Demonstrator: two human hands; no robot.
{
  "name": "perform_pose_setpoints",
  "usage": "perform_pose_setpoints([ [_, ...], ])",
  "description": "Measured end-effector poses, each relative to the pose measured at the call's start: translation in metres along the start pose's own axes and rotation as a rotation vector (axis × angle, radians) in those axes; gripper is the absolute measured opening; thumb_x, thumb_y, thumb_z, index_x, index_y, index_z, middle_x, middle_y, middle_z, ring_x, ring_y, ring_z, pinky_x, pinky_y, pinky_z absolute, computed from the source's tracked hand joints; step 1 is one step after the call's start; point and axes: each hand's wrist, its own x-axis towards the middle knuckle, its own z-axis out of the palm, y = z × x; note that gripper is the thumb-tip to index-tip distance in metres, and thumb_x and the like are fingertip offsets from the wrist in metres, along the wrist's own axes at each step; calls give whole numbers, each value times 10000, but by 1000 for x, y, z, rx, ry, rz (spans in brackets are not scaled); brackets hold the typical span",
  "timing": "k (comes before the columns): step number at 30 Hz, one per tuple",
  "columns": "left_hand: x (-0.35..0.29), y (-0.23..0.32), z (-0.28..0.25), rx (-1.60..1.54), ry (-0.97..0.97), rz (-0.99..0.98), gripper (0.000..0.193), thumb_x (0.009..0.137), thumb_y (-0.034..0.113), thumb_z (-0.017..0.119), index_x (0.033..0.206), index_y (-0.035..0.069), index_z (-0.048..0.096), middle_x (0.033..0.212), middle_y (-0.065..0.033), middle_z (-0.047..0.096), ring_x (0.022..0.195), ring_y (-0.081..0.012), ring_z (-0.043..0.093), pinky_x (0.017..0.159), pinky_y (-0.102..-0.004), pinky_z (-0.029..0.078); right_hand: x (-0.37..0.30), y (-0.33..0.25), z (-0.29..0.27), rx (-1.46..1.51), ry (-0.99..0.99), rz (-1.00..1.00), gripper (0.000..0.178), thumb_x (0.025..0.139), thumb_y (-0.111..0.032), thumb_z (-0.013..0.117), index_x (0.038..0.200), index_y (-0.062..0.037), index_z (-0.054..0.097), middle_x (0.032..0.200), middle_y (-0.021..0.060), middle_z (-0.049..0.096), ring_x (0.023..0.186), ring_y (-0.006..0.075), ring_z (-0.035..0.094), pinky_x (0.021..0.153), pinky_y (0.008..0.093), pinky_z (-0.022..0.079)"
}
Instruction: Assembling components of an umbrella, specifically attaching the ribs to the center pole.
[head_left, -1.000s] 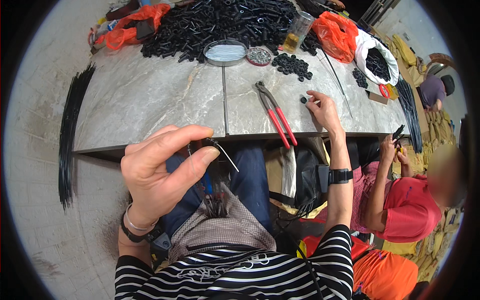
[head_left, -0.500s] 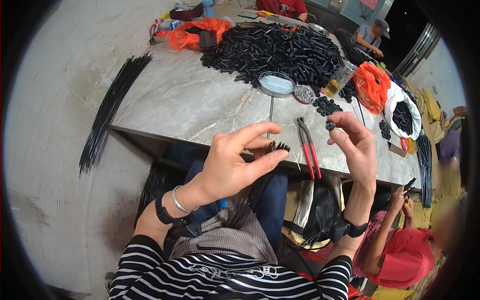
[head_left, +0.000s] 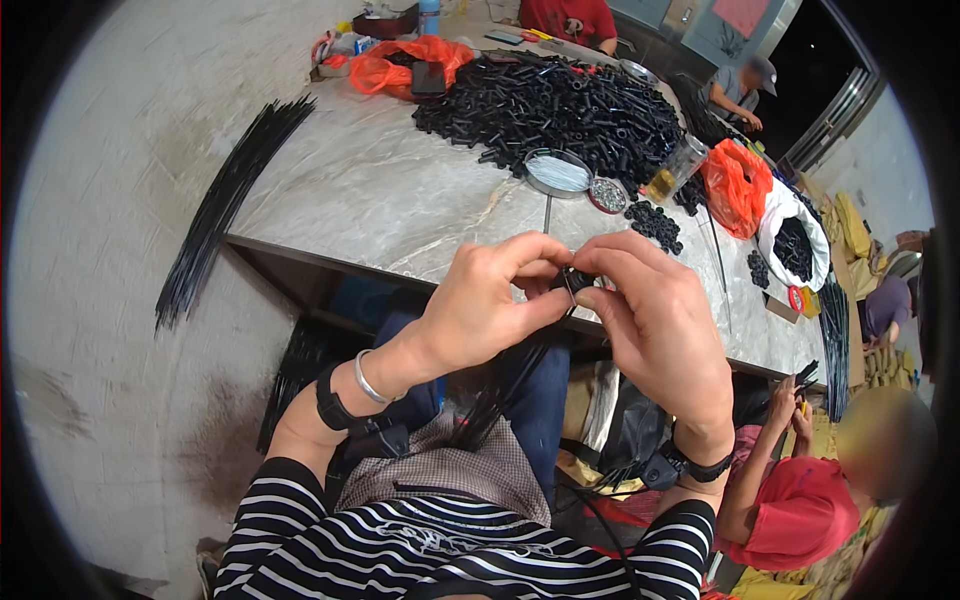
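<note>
My left hand [head_left: 495, 300] pinches the ends of thin black rods [head_left: 505, 385], whose lengths run down over my lap. Against those ends, my right hand [head_left: 655, 320] presses a small black ring-like piece [head_left: 574, 279] between thumb and fingertips. Both hands meet just above the table's near edge, and the fingers partly cover the piece and the rod ends. Beyond them lies a group of small black rings [head_left: 654, 226]. A round dish of thin white sticks [head_left: 557, 172] stands beside a small red-rimmed dish of metal bits [head_left: 607, 195].
A large heap of short black tubes [head_left: 560, 105] covers the far part of the stone-topped table [head_left: 340, 215]. Long black rods [head_left: 235, 205] overhang its left edge. A glass jar [head_left: 675, 167], an orange bag [head_left: 738, 185] and a white sack [head_left: 768, 235] stand right. A co-worker in red [head_left: 800, 515] sits close on my right.
My right hand has moved left with the small black piece to meet the rod ends in my left hand. It now hides the red-handled pliers.
</note>
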Motion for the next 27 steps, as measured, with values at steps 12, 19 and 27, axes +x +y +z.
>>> perform_pose_setpoints([
  [12, -4, -19, -19, -359, -118, -76, 298, 845, 62, 679, 1115, -46, 616, 911, -82, 690, 842, -98, 634, 742, -234, 515, 6, -5, 15, 6, 68, -46, 173, 771, 23, 628, 942, 49, 622, 963, 165, 602, 780, 362, 613, 667, 386, 506],
  [19, -5, -22, -21, -330, -38, -92, 244, 870, 70, 653, 1088, -38, 639, 920, -85, 699, 847, -98, 646, 715, -221, 516, 7, -4, 17, 286, -63, 121, 299, 764, 18, 659, 1057, 43, 607, 1037, 156, 602, 849, 287, 644, 693, 341, 540],
  [27, -5, -20, -24, -250, -34, -100, 256, 886, 50, 627, 1128, -36, 622, 920, -54, 676, 807, -72, 606, 704, -205, 502, -4, 2, 56, 373, 309, 169, 321, 749, 77, 654, 1061, 31, 593, 1052, 135, 604, 911, 218, 636, 726, 283, 571],
])
